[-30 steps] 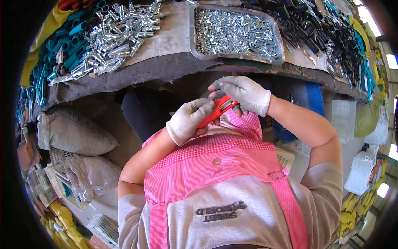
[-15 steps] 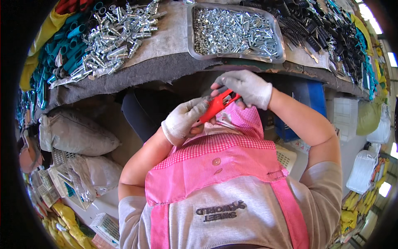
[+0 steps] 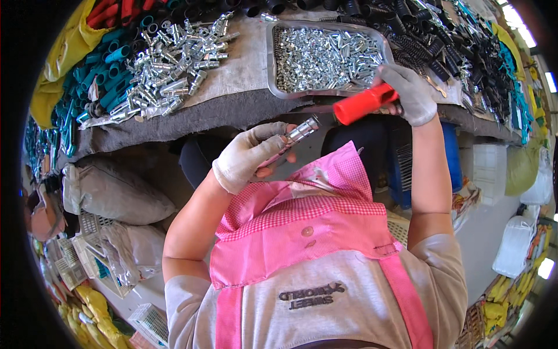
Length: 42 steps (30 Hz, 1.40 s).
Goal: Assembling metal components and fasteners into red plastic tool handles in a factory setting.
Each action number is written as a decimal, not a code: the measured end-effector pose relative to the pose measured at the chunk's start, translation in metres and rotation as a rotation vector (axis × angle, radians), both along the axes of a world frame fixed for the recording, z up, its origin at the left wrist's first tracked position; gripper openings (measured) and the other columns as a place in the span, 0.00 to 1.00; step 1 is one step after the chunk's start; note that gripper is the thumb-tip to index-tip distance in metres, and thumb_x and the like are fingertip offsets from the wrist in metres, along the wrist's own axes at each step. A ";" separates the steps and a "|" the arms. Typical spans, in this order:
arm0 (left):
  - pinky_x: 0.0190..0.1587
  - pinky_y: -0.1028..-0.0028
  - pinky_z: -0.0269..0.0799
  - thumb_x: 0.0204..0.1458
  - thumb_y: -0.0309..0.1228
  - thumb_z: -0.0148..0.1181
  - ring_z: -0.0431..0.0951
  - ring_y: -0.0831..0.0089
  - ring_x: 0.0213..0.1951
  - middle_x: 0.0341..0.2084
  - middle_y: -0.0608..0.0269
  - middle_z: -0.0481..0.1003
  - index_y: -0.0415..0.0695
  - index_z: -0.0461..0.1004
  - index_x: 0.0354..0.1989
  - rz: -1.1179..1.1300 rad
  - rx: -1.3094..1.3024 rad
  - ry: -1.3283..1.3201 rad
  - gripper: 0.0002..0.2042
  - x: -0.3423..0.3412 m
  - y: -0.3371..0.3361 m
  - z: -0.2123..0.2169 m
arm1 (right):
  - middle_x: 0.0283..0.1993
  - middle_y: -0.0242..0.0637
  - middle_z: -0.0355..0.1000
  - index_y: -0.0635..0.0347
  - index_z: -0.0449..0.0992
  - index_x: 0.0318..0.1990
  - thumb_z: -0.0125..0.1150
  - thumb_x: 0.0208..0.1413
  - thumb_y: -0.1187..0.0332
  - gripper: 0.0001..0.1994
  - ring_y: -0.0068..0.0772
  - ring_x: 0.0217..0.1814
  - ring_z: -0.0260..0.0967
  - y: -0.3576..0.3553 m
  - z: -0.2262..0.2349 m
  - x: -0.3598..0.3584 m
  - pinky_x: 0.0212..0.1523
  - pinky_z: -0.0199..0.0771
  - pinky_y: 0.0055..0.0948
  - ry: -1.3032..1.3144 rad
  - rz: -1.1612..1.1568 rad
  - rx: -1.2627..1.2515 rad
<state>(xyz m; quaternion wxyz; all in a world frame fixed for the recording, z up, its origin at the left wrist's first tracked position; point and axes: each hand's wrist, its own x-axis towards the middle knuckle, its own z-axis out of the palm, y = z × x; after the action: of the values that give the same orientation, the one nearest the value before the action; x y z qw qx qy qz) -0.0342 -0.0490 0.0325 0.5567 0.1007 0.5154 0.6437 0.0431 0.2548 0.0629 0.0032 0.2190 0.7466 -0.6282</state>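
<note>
My left hand [image 3: 247, 156], in a light work glove, grips a slim shiny metal rod [image 3: 299, 134] that points up and to the right, just below the table's edge. My right hand [image 3: 410, 93], also gloved, holds a red plastic sleeve [image 3: 365, 103] near the front rim of a metal tray [image 3: 272, 64]. The tray is filled with several small silver metal fittings. The rod and the red sleeve are apart, a short gap between their ends.
A pile of silver fittings [image 3: 174, 58] lies on the grey cloth table [image 3: 232, 110], with teal tubes [image 3: 93, 87] to its left and black parts [image 3: 465, 52] at the right. Grey sacks [image 3: 116, 192] and white baskets [image 3: 87, 256] sit under the table at the left.
The hands were together on the red sleeve near my chest. Now they have parted: my right hand has carried the red sleeve up to the tray, my left keeps the bare metal rod.
</note>
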 end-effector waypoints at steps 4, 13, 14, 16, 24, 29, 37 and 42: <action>0.15 0.87 0.50 0.57 0.34 0.50 0.60 0.87 0.16 0.27 0.65 0.73 0.42 0.63 0.55 -0.006 0.052 -0.093 0.18 -0.003 0.004 -0.001 | 0.26 0.32 0.71 0.63 0.74 0.29 0.53 0.55 0.63 0.12 0.22 0.29 0.67 -0.007 -0.023 0.011 0.35 0.67 0.21 0.101 0.293 -0.032; 0.13 0.87 0.49 0.56 0.35 0.51 0.63 0.86 0.17 0.30 0.65 0.69 0.41 0.60 0.53 -0.014 0.014 -0.208 0.19 -0.001 0.008 0.002 | 0.38 0.35 0.70 0.63 0.66 0.44 0.51 0.56 0.71 0.09 0.24 0.40 0.69 -0.086 -0.067 0.014 0.43 0.68 0.24 0.221 0.249 -0.426; 0.14 0.87 0.49 0.56 0.35 0.51 0.63 0.86 0.18 0.30 0.65 0.69 0.41 0.60 0.53 -0.004 -0.053 -0.141 0.19 -0.001 0.008 0.008 | 0.38 0.34 0.70 0.63 0.67 0.43 0.51 0.56 0.71 0.09 0.23 0.40 0.69 -0.090 -0.069 0.014 0.43 0.68 0.23 0.199 0.203 -0.484; 0.14 0.87 0.50 0.56 0.34 0.51 0.63 0.86 0.18 0.31 0.64 0.69 0.40 0.60 0.53 0.005 -0.128 -0.069 0.19 -0.002 0.007 0.015 | 0.39 0.32 0.70 0.62 0.68 0.44 0.51 0.57 0.70 0.09 0.21 0.39 0.68 -0.095 -0.078 0.014 0.41 0.67 0.20 0.227 0.151 -0.471; 0.18 0.86 0.57 0.58 0.33 0.48 0.67 0.85 0.22 0.35 0.64 0.74 0.40 0.62 0.51 0.024 -0.234 -0.018 0.15 0.003 -0.003 0.019 | 0.38 0.31 0.72 0.63 0.70 0.46 0.51 0.59 0.66 0.12 0.20 0.40 0.68 -0.102 -0.082 0.017 0.45 0.68 0.21 0.169 0.163 -0.626; 0.19 0.84 0.59 0.56 0.30 0.50 0.67 0.85 0.22 0.35 0.63 0.74 0.41 0.62 0.52 0.069 -0.214 -0.046 0.16 0.007 -0.007 0.007 | 0.40 0.32 0.73 0.65 0.73 0.45 0.52 0.59 0.66 0.13 0.20 0.41 0.69 -0.103 -0.090 0.016 0.45 0.68 0.20 0.197 0.148 -0.585; 0.22 0.84 0.62 0.54 0.28 0.53 0.68 0.84 0.25 0.33 0.66 0.72 0.40 0.63 0.55 -0.086 -0.284 0.303 0.19 0.009 -0.003 0.022 | 0.37 0.34 0.73 0.66 0.73 0.41 0.53 0.57 0.70 0.09 0.23 0.39 0.70 -0.095 -0.099 0.023 0.44 0.69 0.23 0.106 0.061 -0.654; 0.23 0.85 0.63 0.55 0.29 0.51 0.67 0.86 0.26 0.33 0.66 0.74 0.39 0.62 0.55 -0.245 -0.440 0.351 0.19 0.004 -0.002 0.038 | 0.36 0.34 0.73 0.65 0.74 0.40 0.54 0.57 0.70 0.08 0.24 0.38 0.70 -0.105 -0.105 0.028 0.43 0.69 0.23 0.119 0.053 -0.793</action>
<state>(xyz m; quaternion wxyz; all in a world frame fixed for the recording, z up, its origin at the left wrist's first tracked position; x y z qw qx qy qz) -0.0306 -0.0507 0.0706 0.5410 0.1487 0.7148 0.4174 0.0713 0.1497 -0.0416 0.0603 0.1449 0.4504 -0.8789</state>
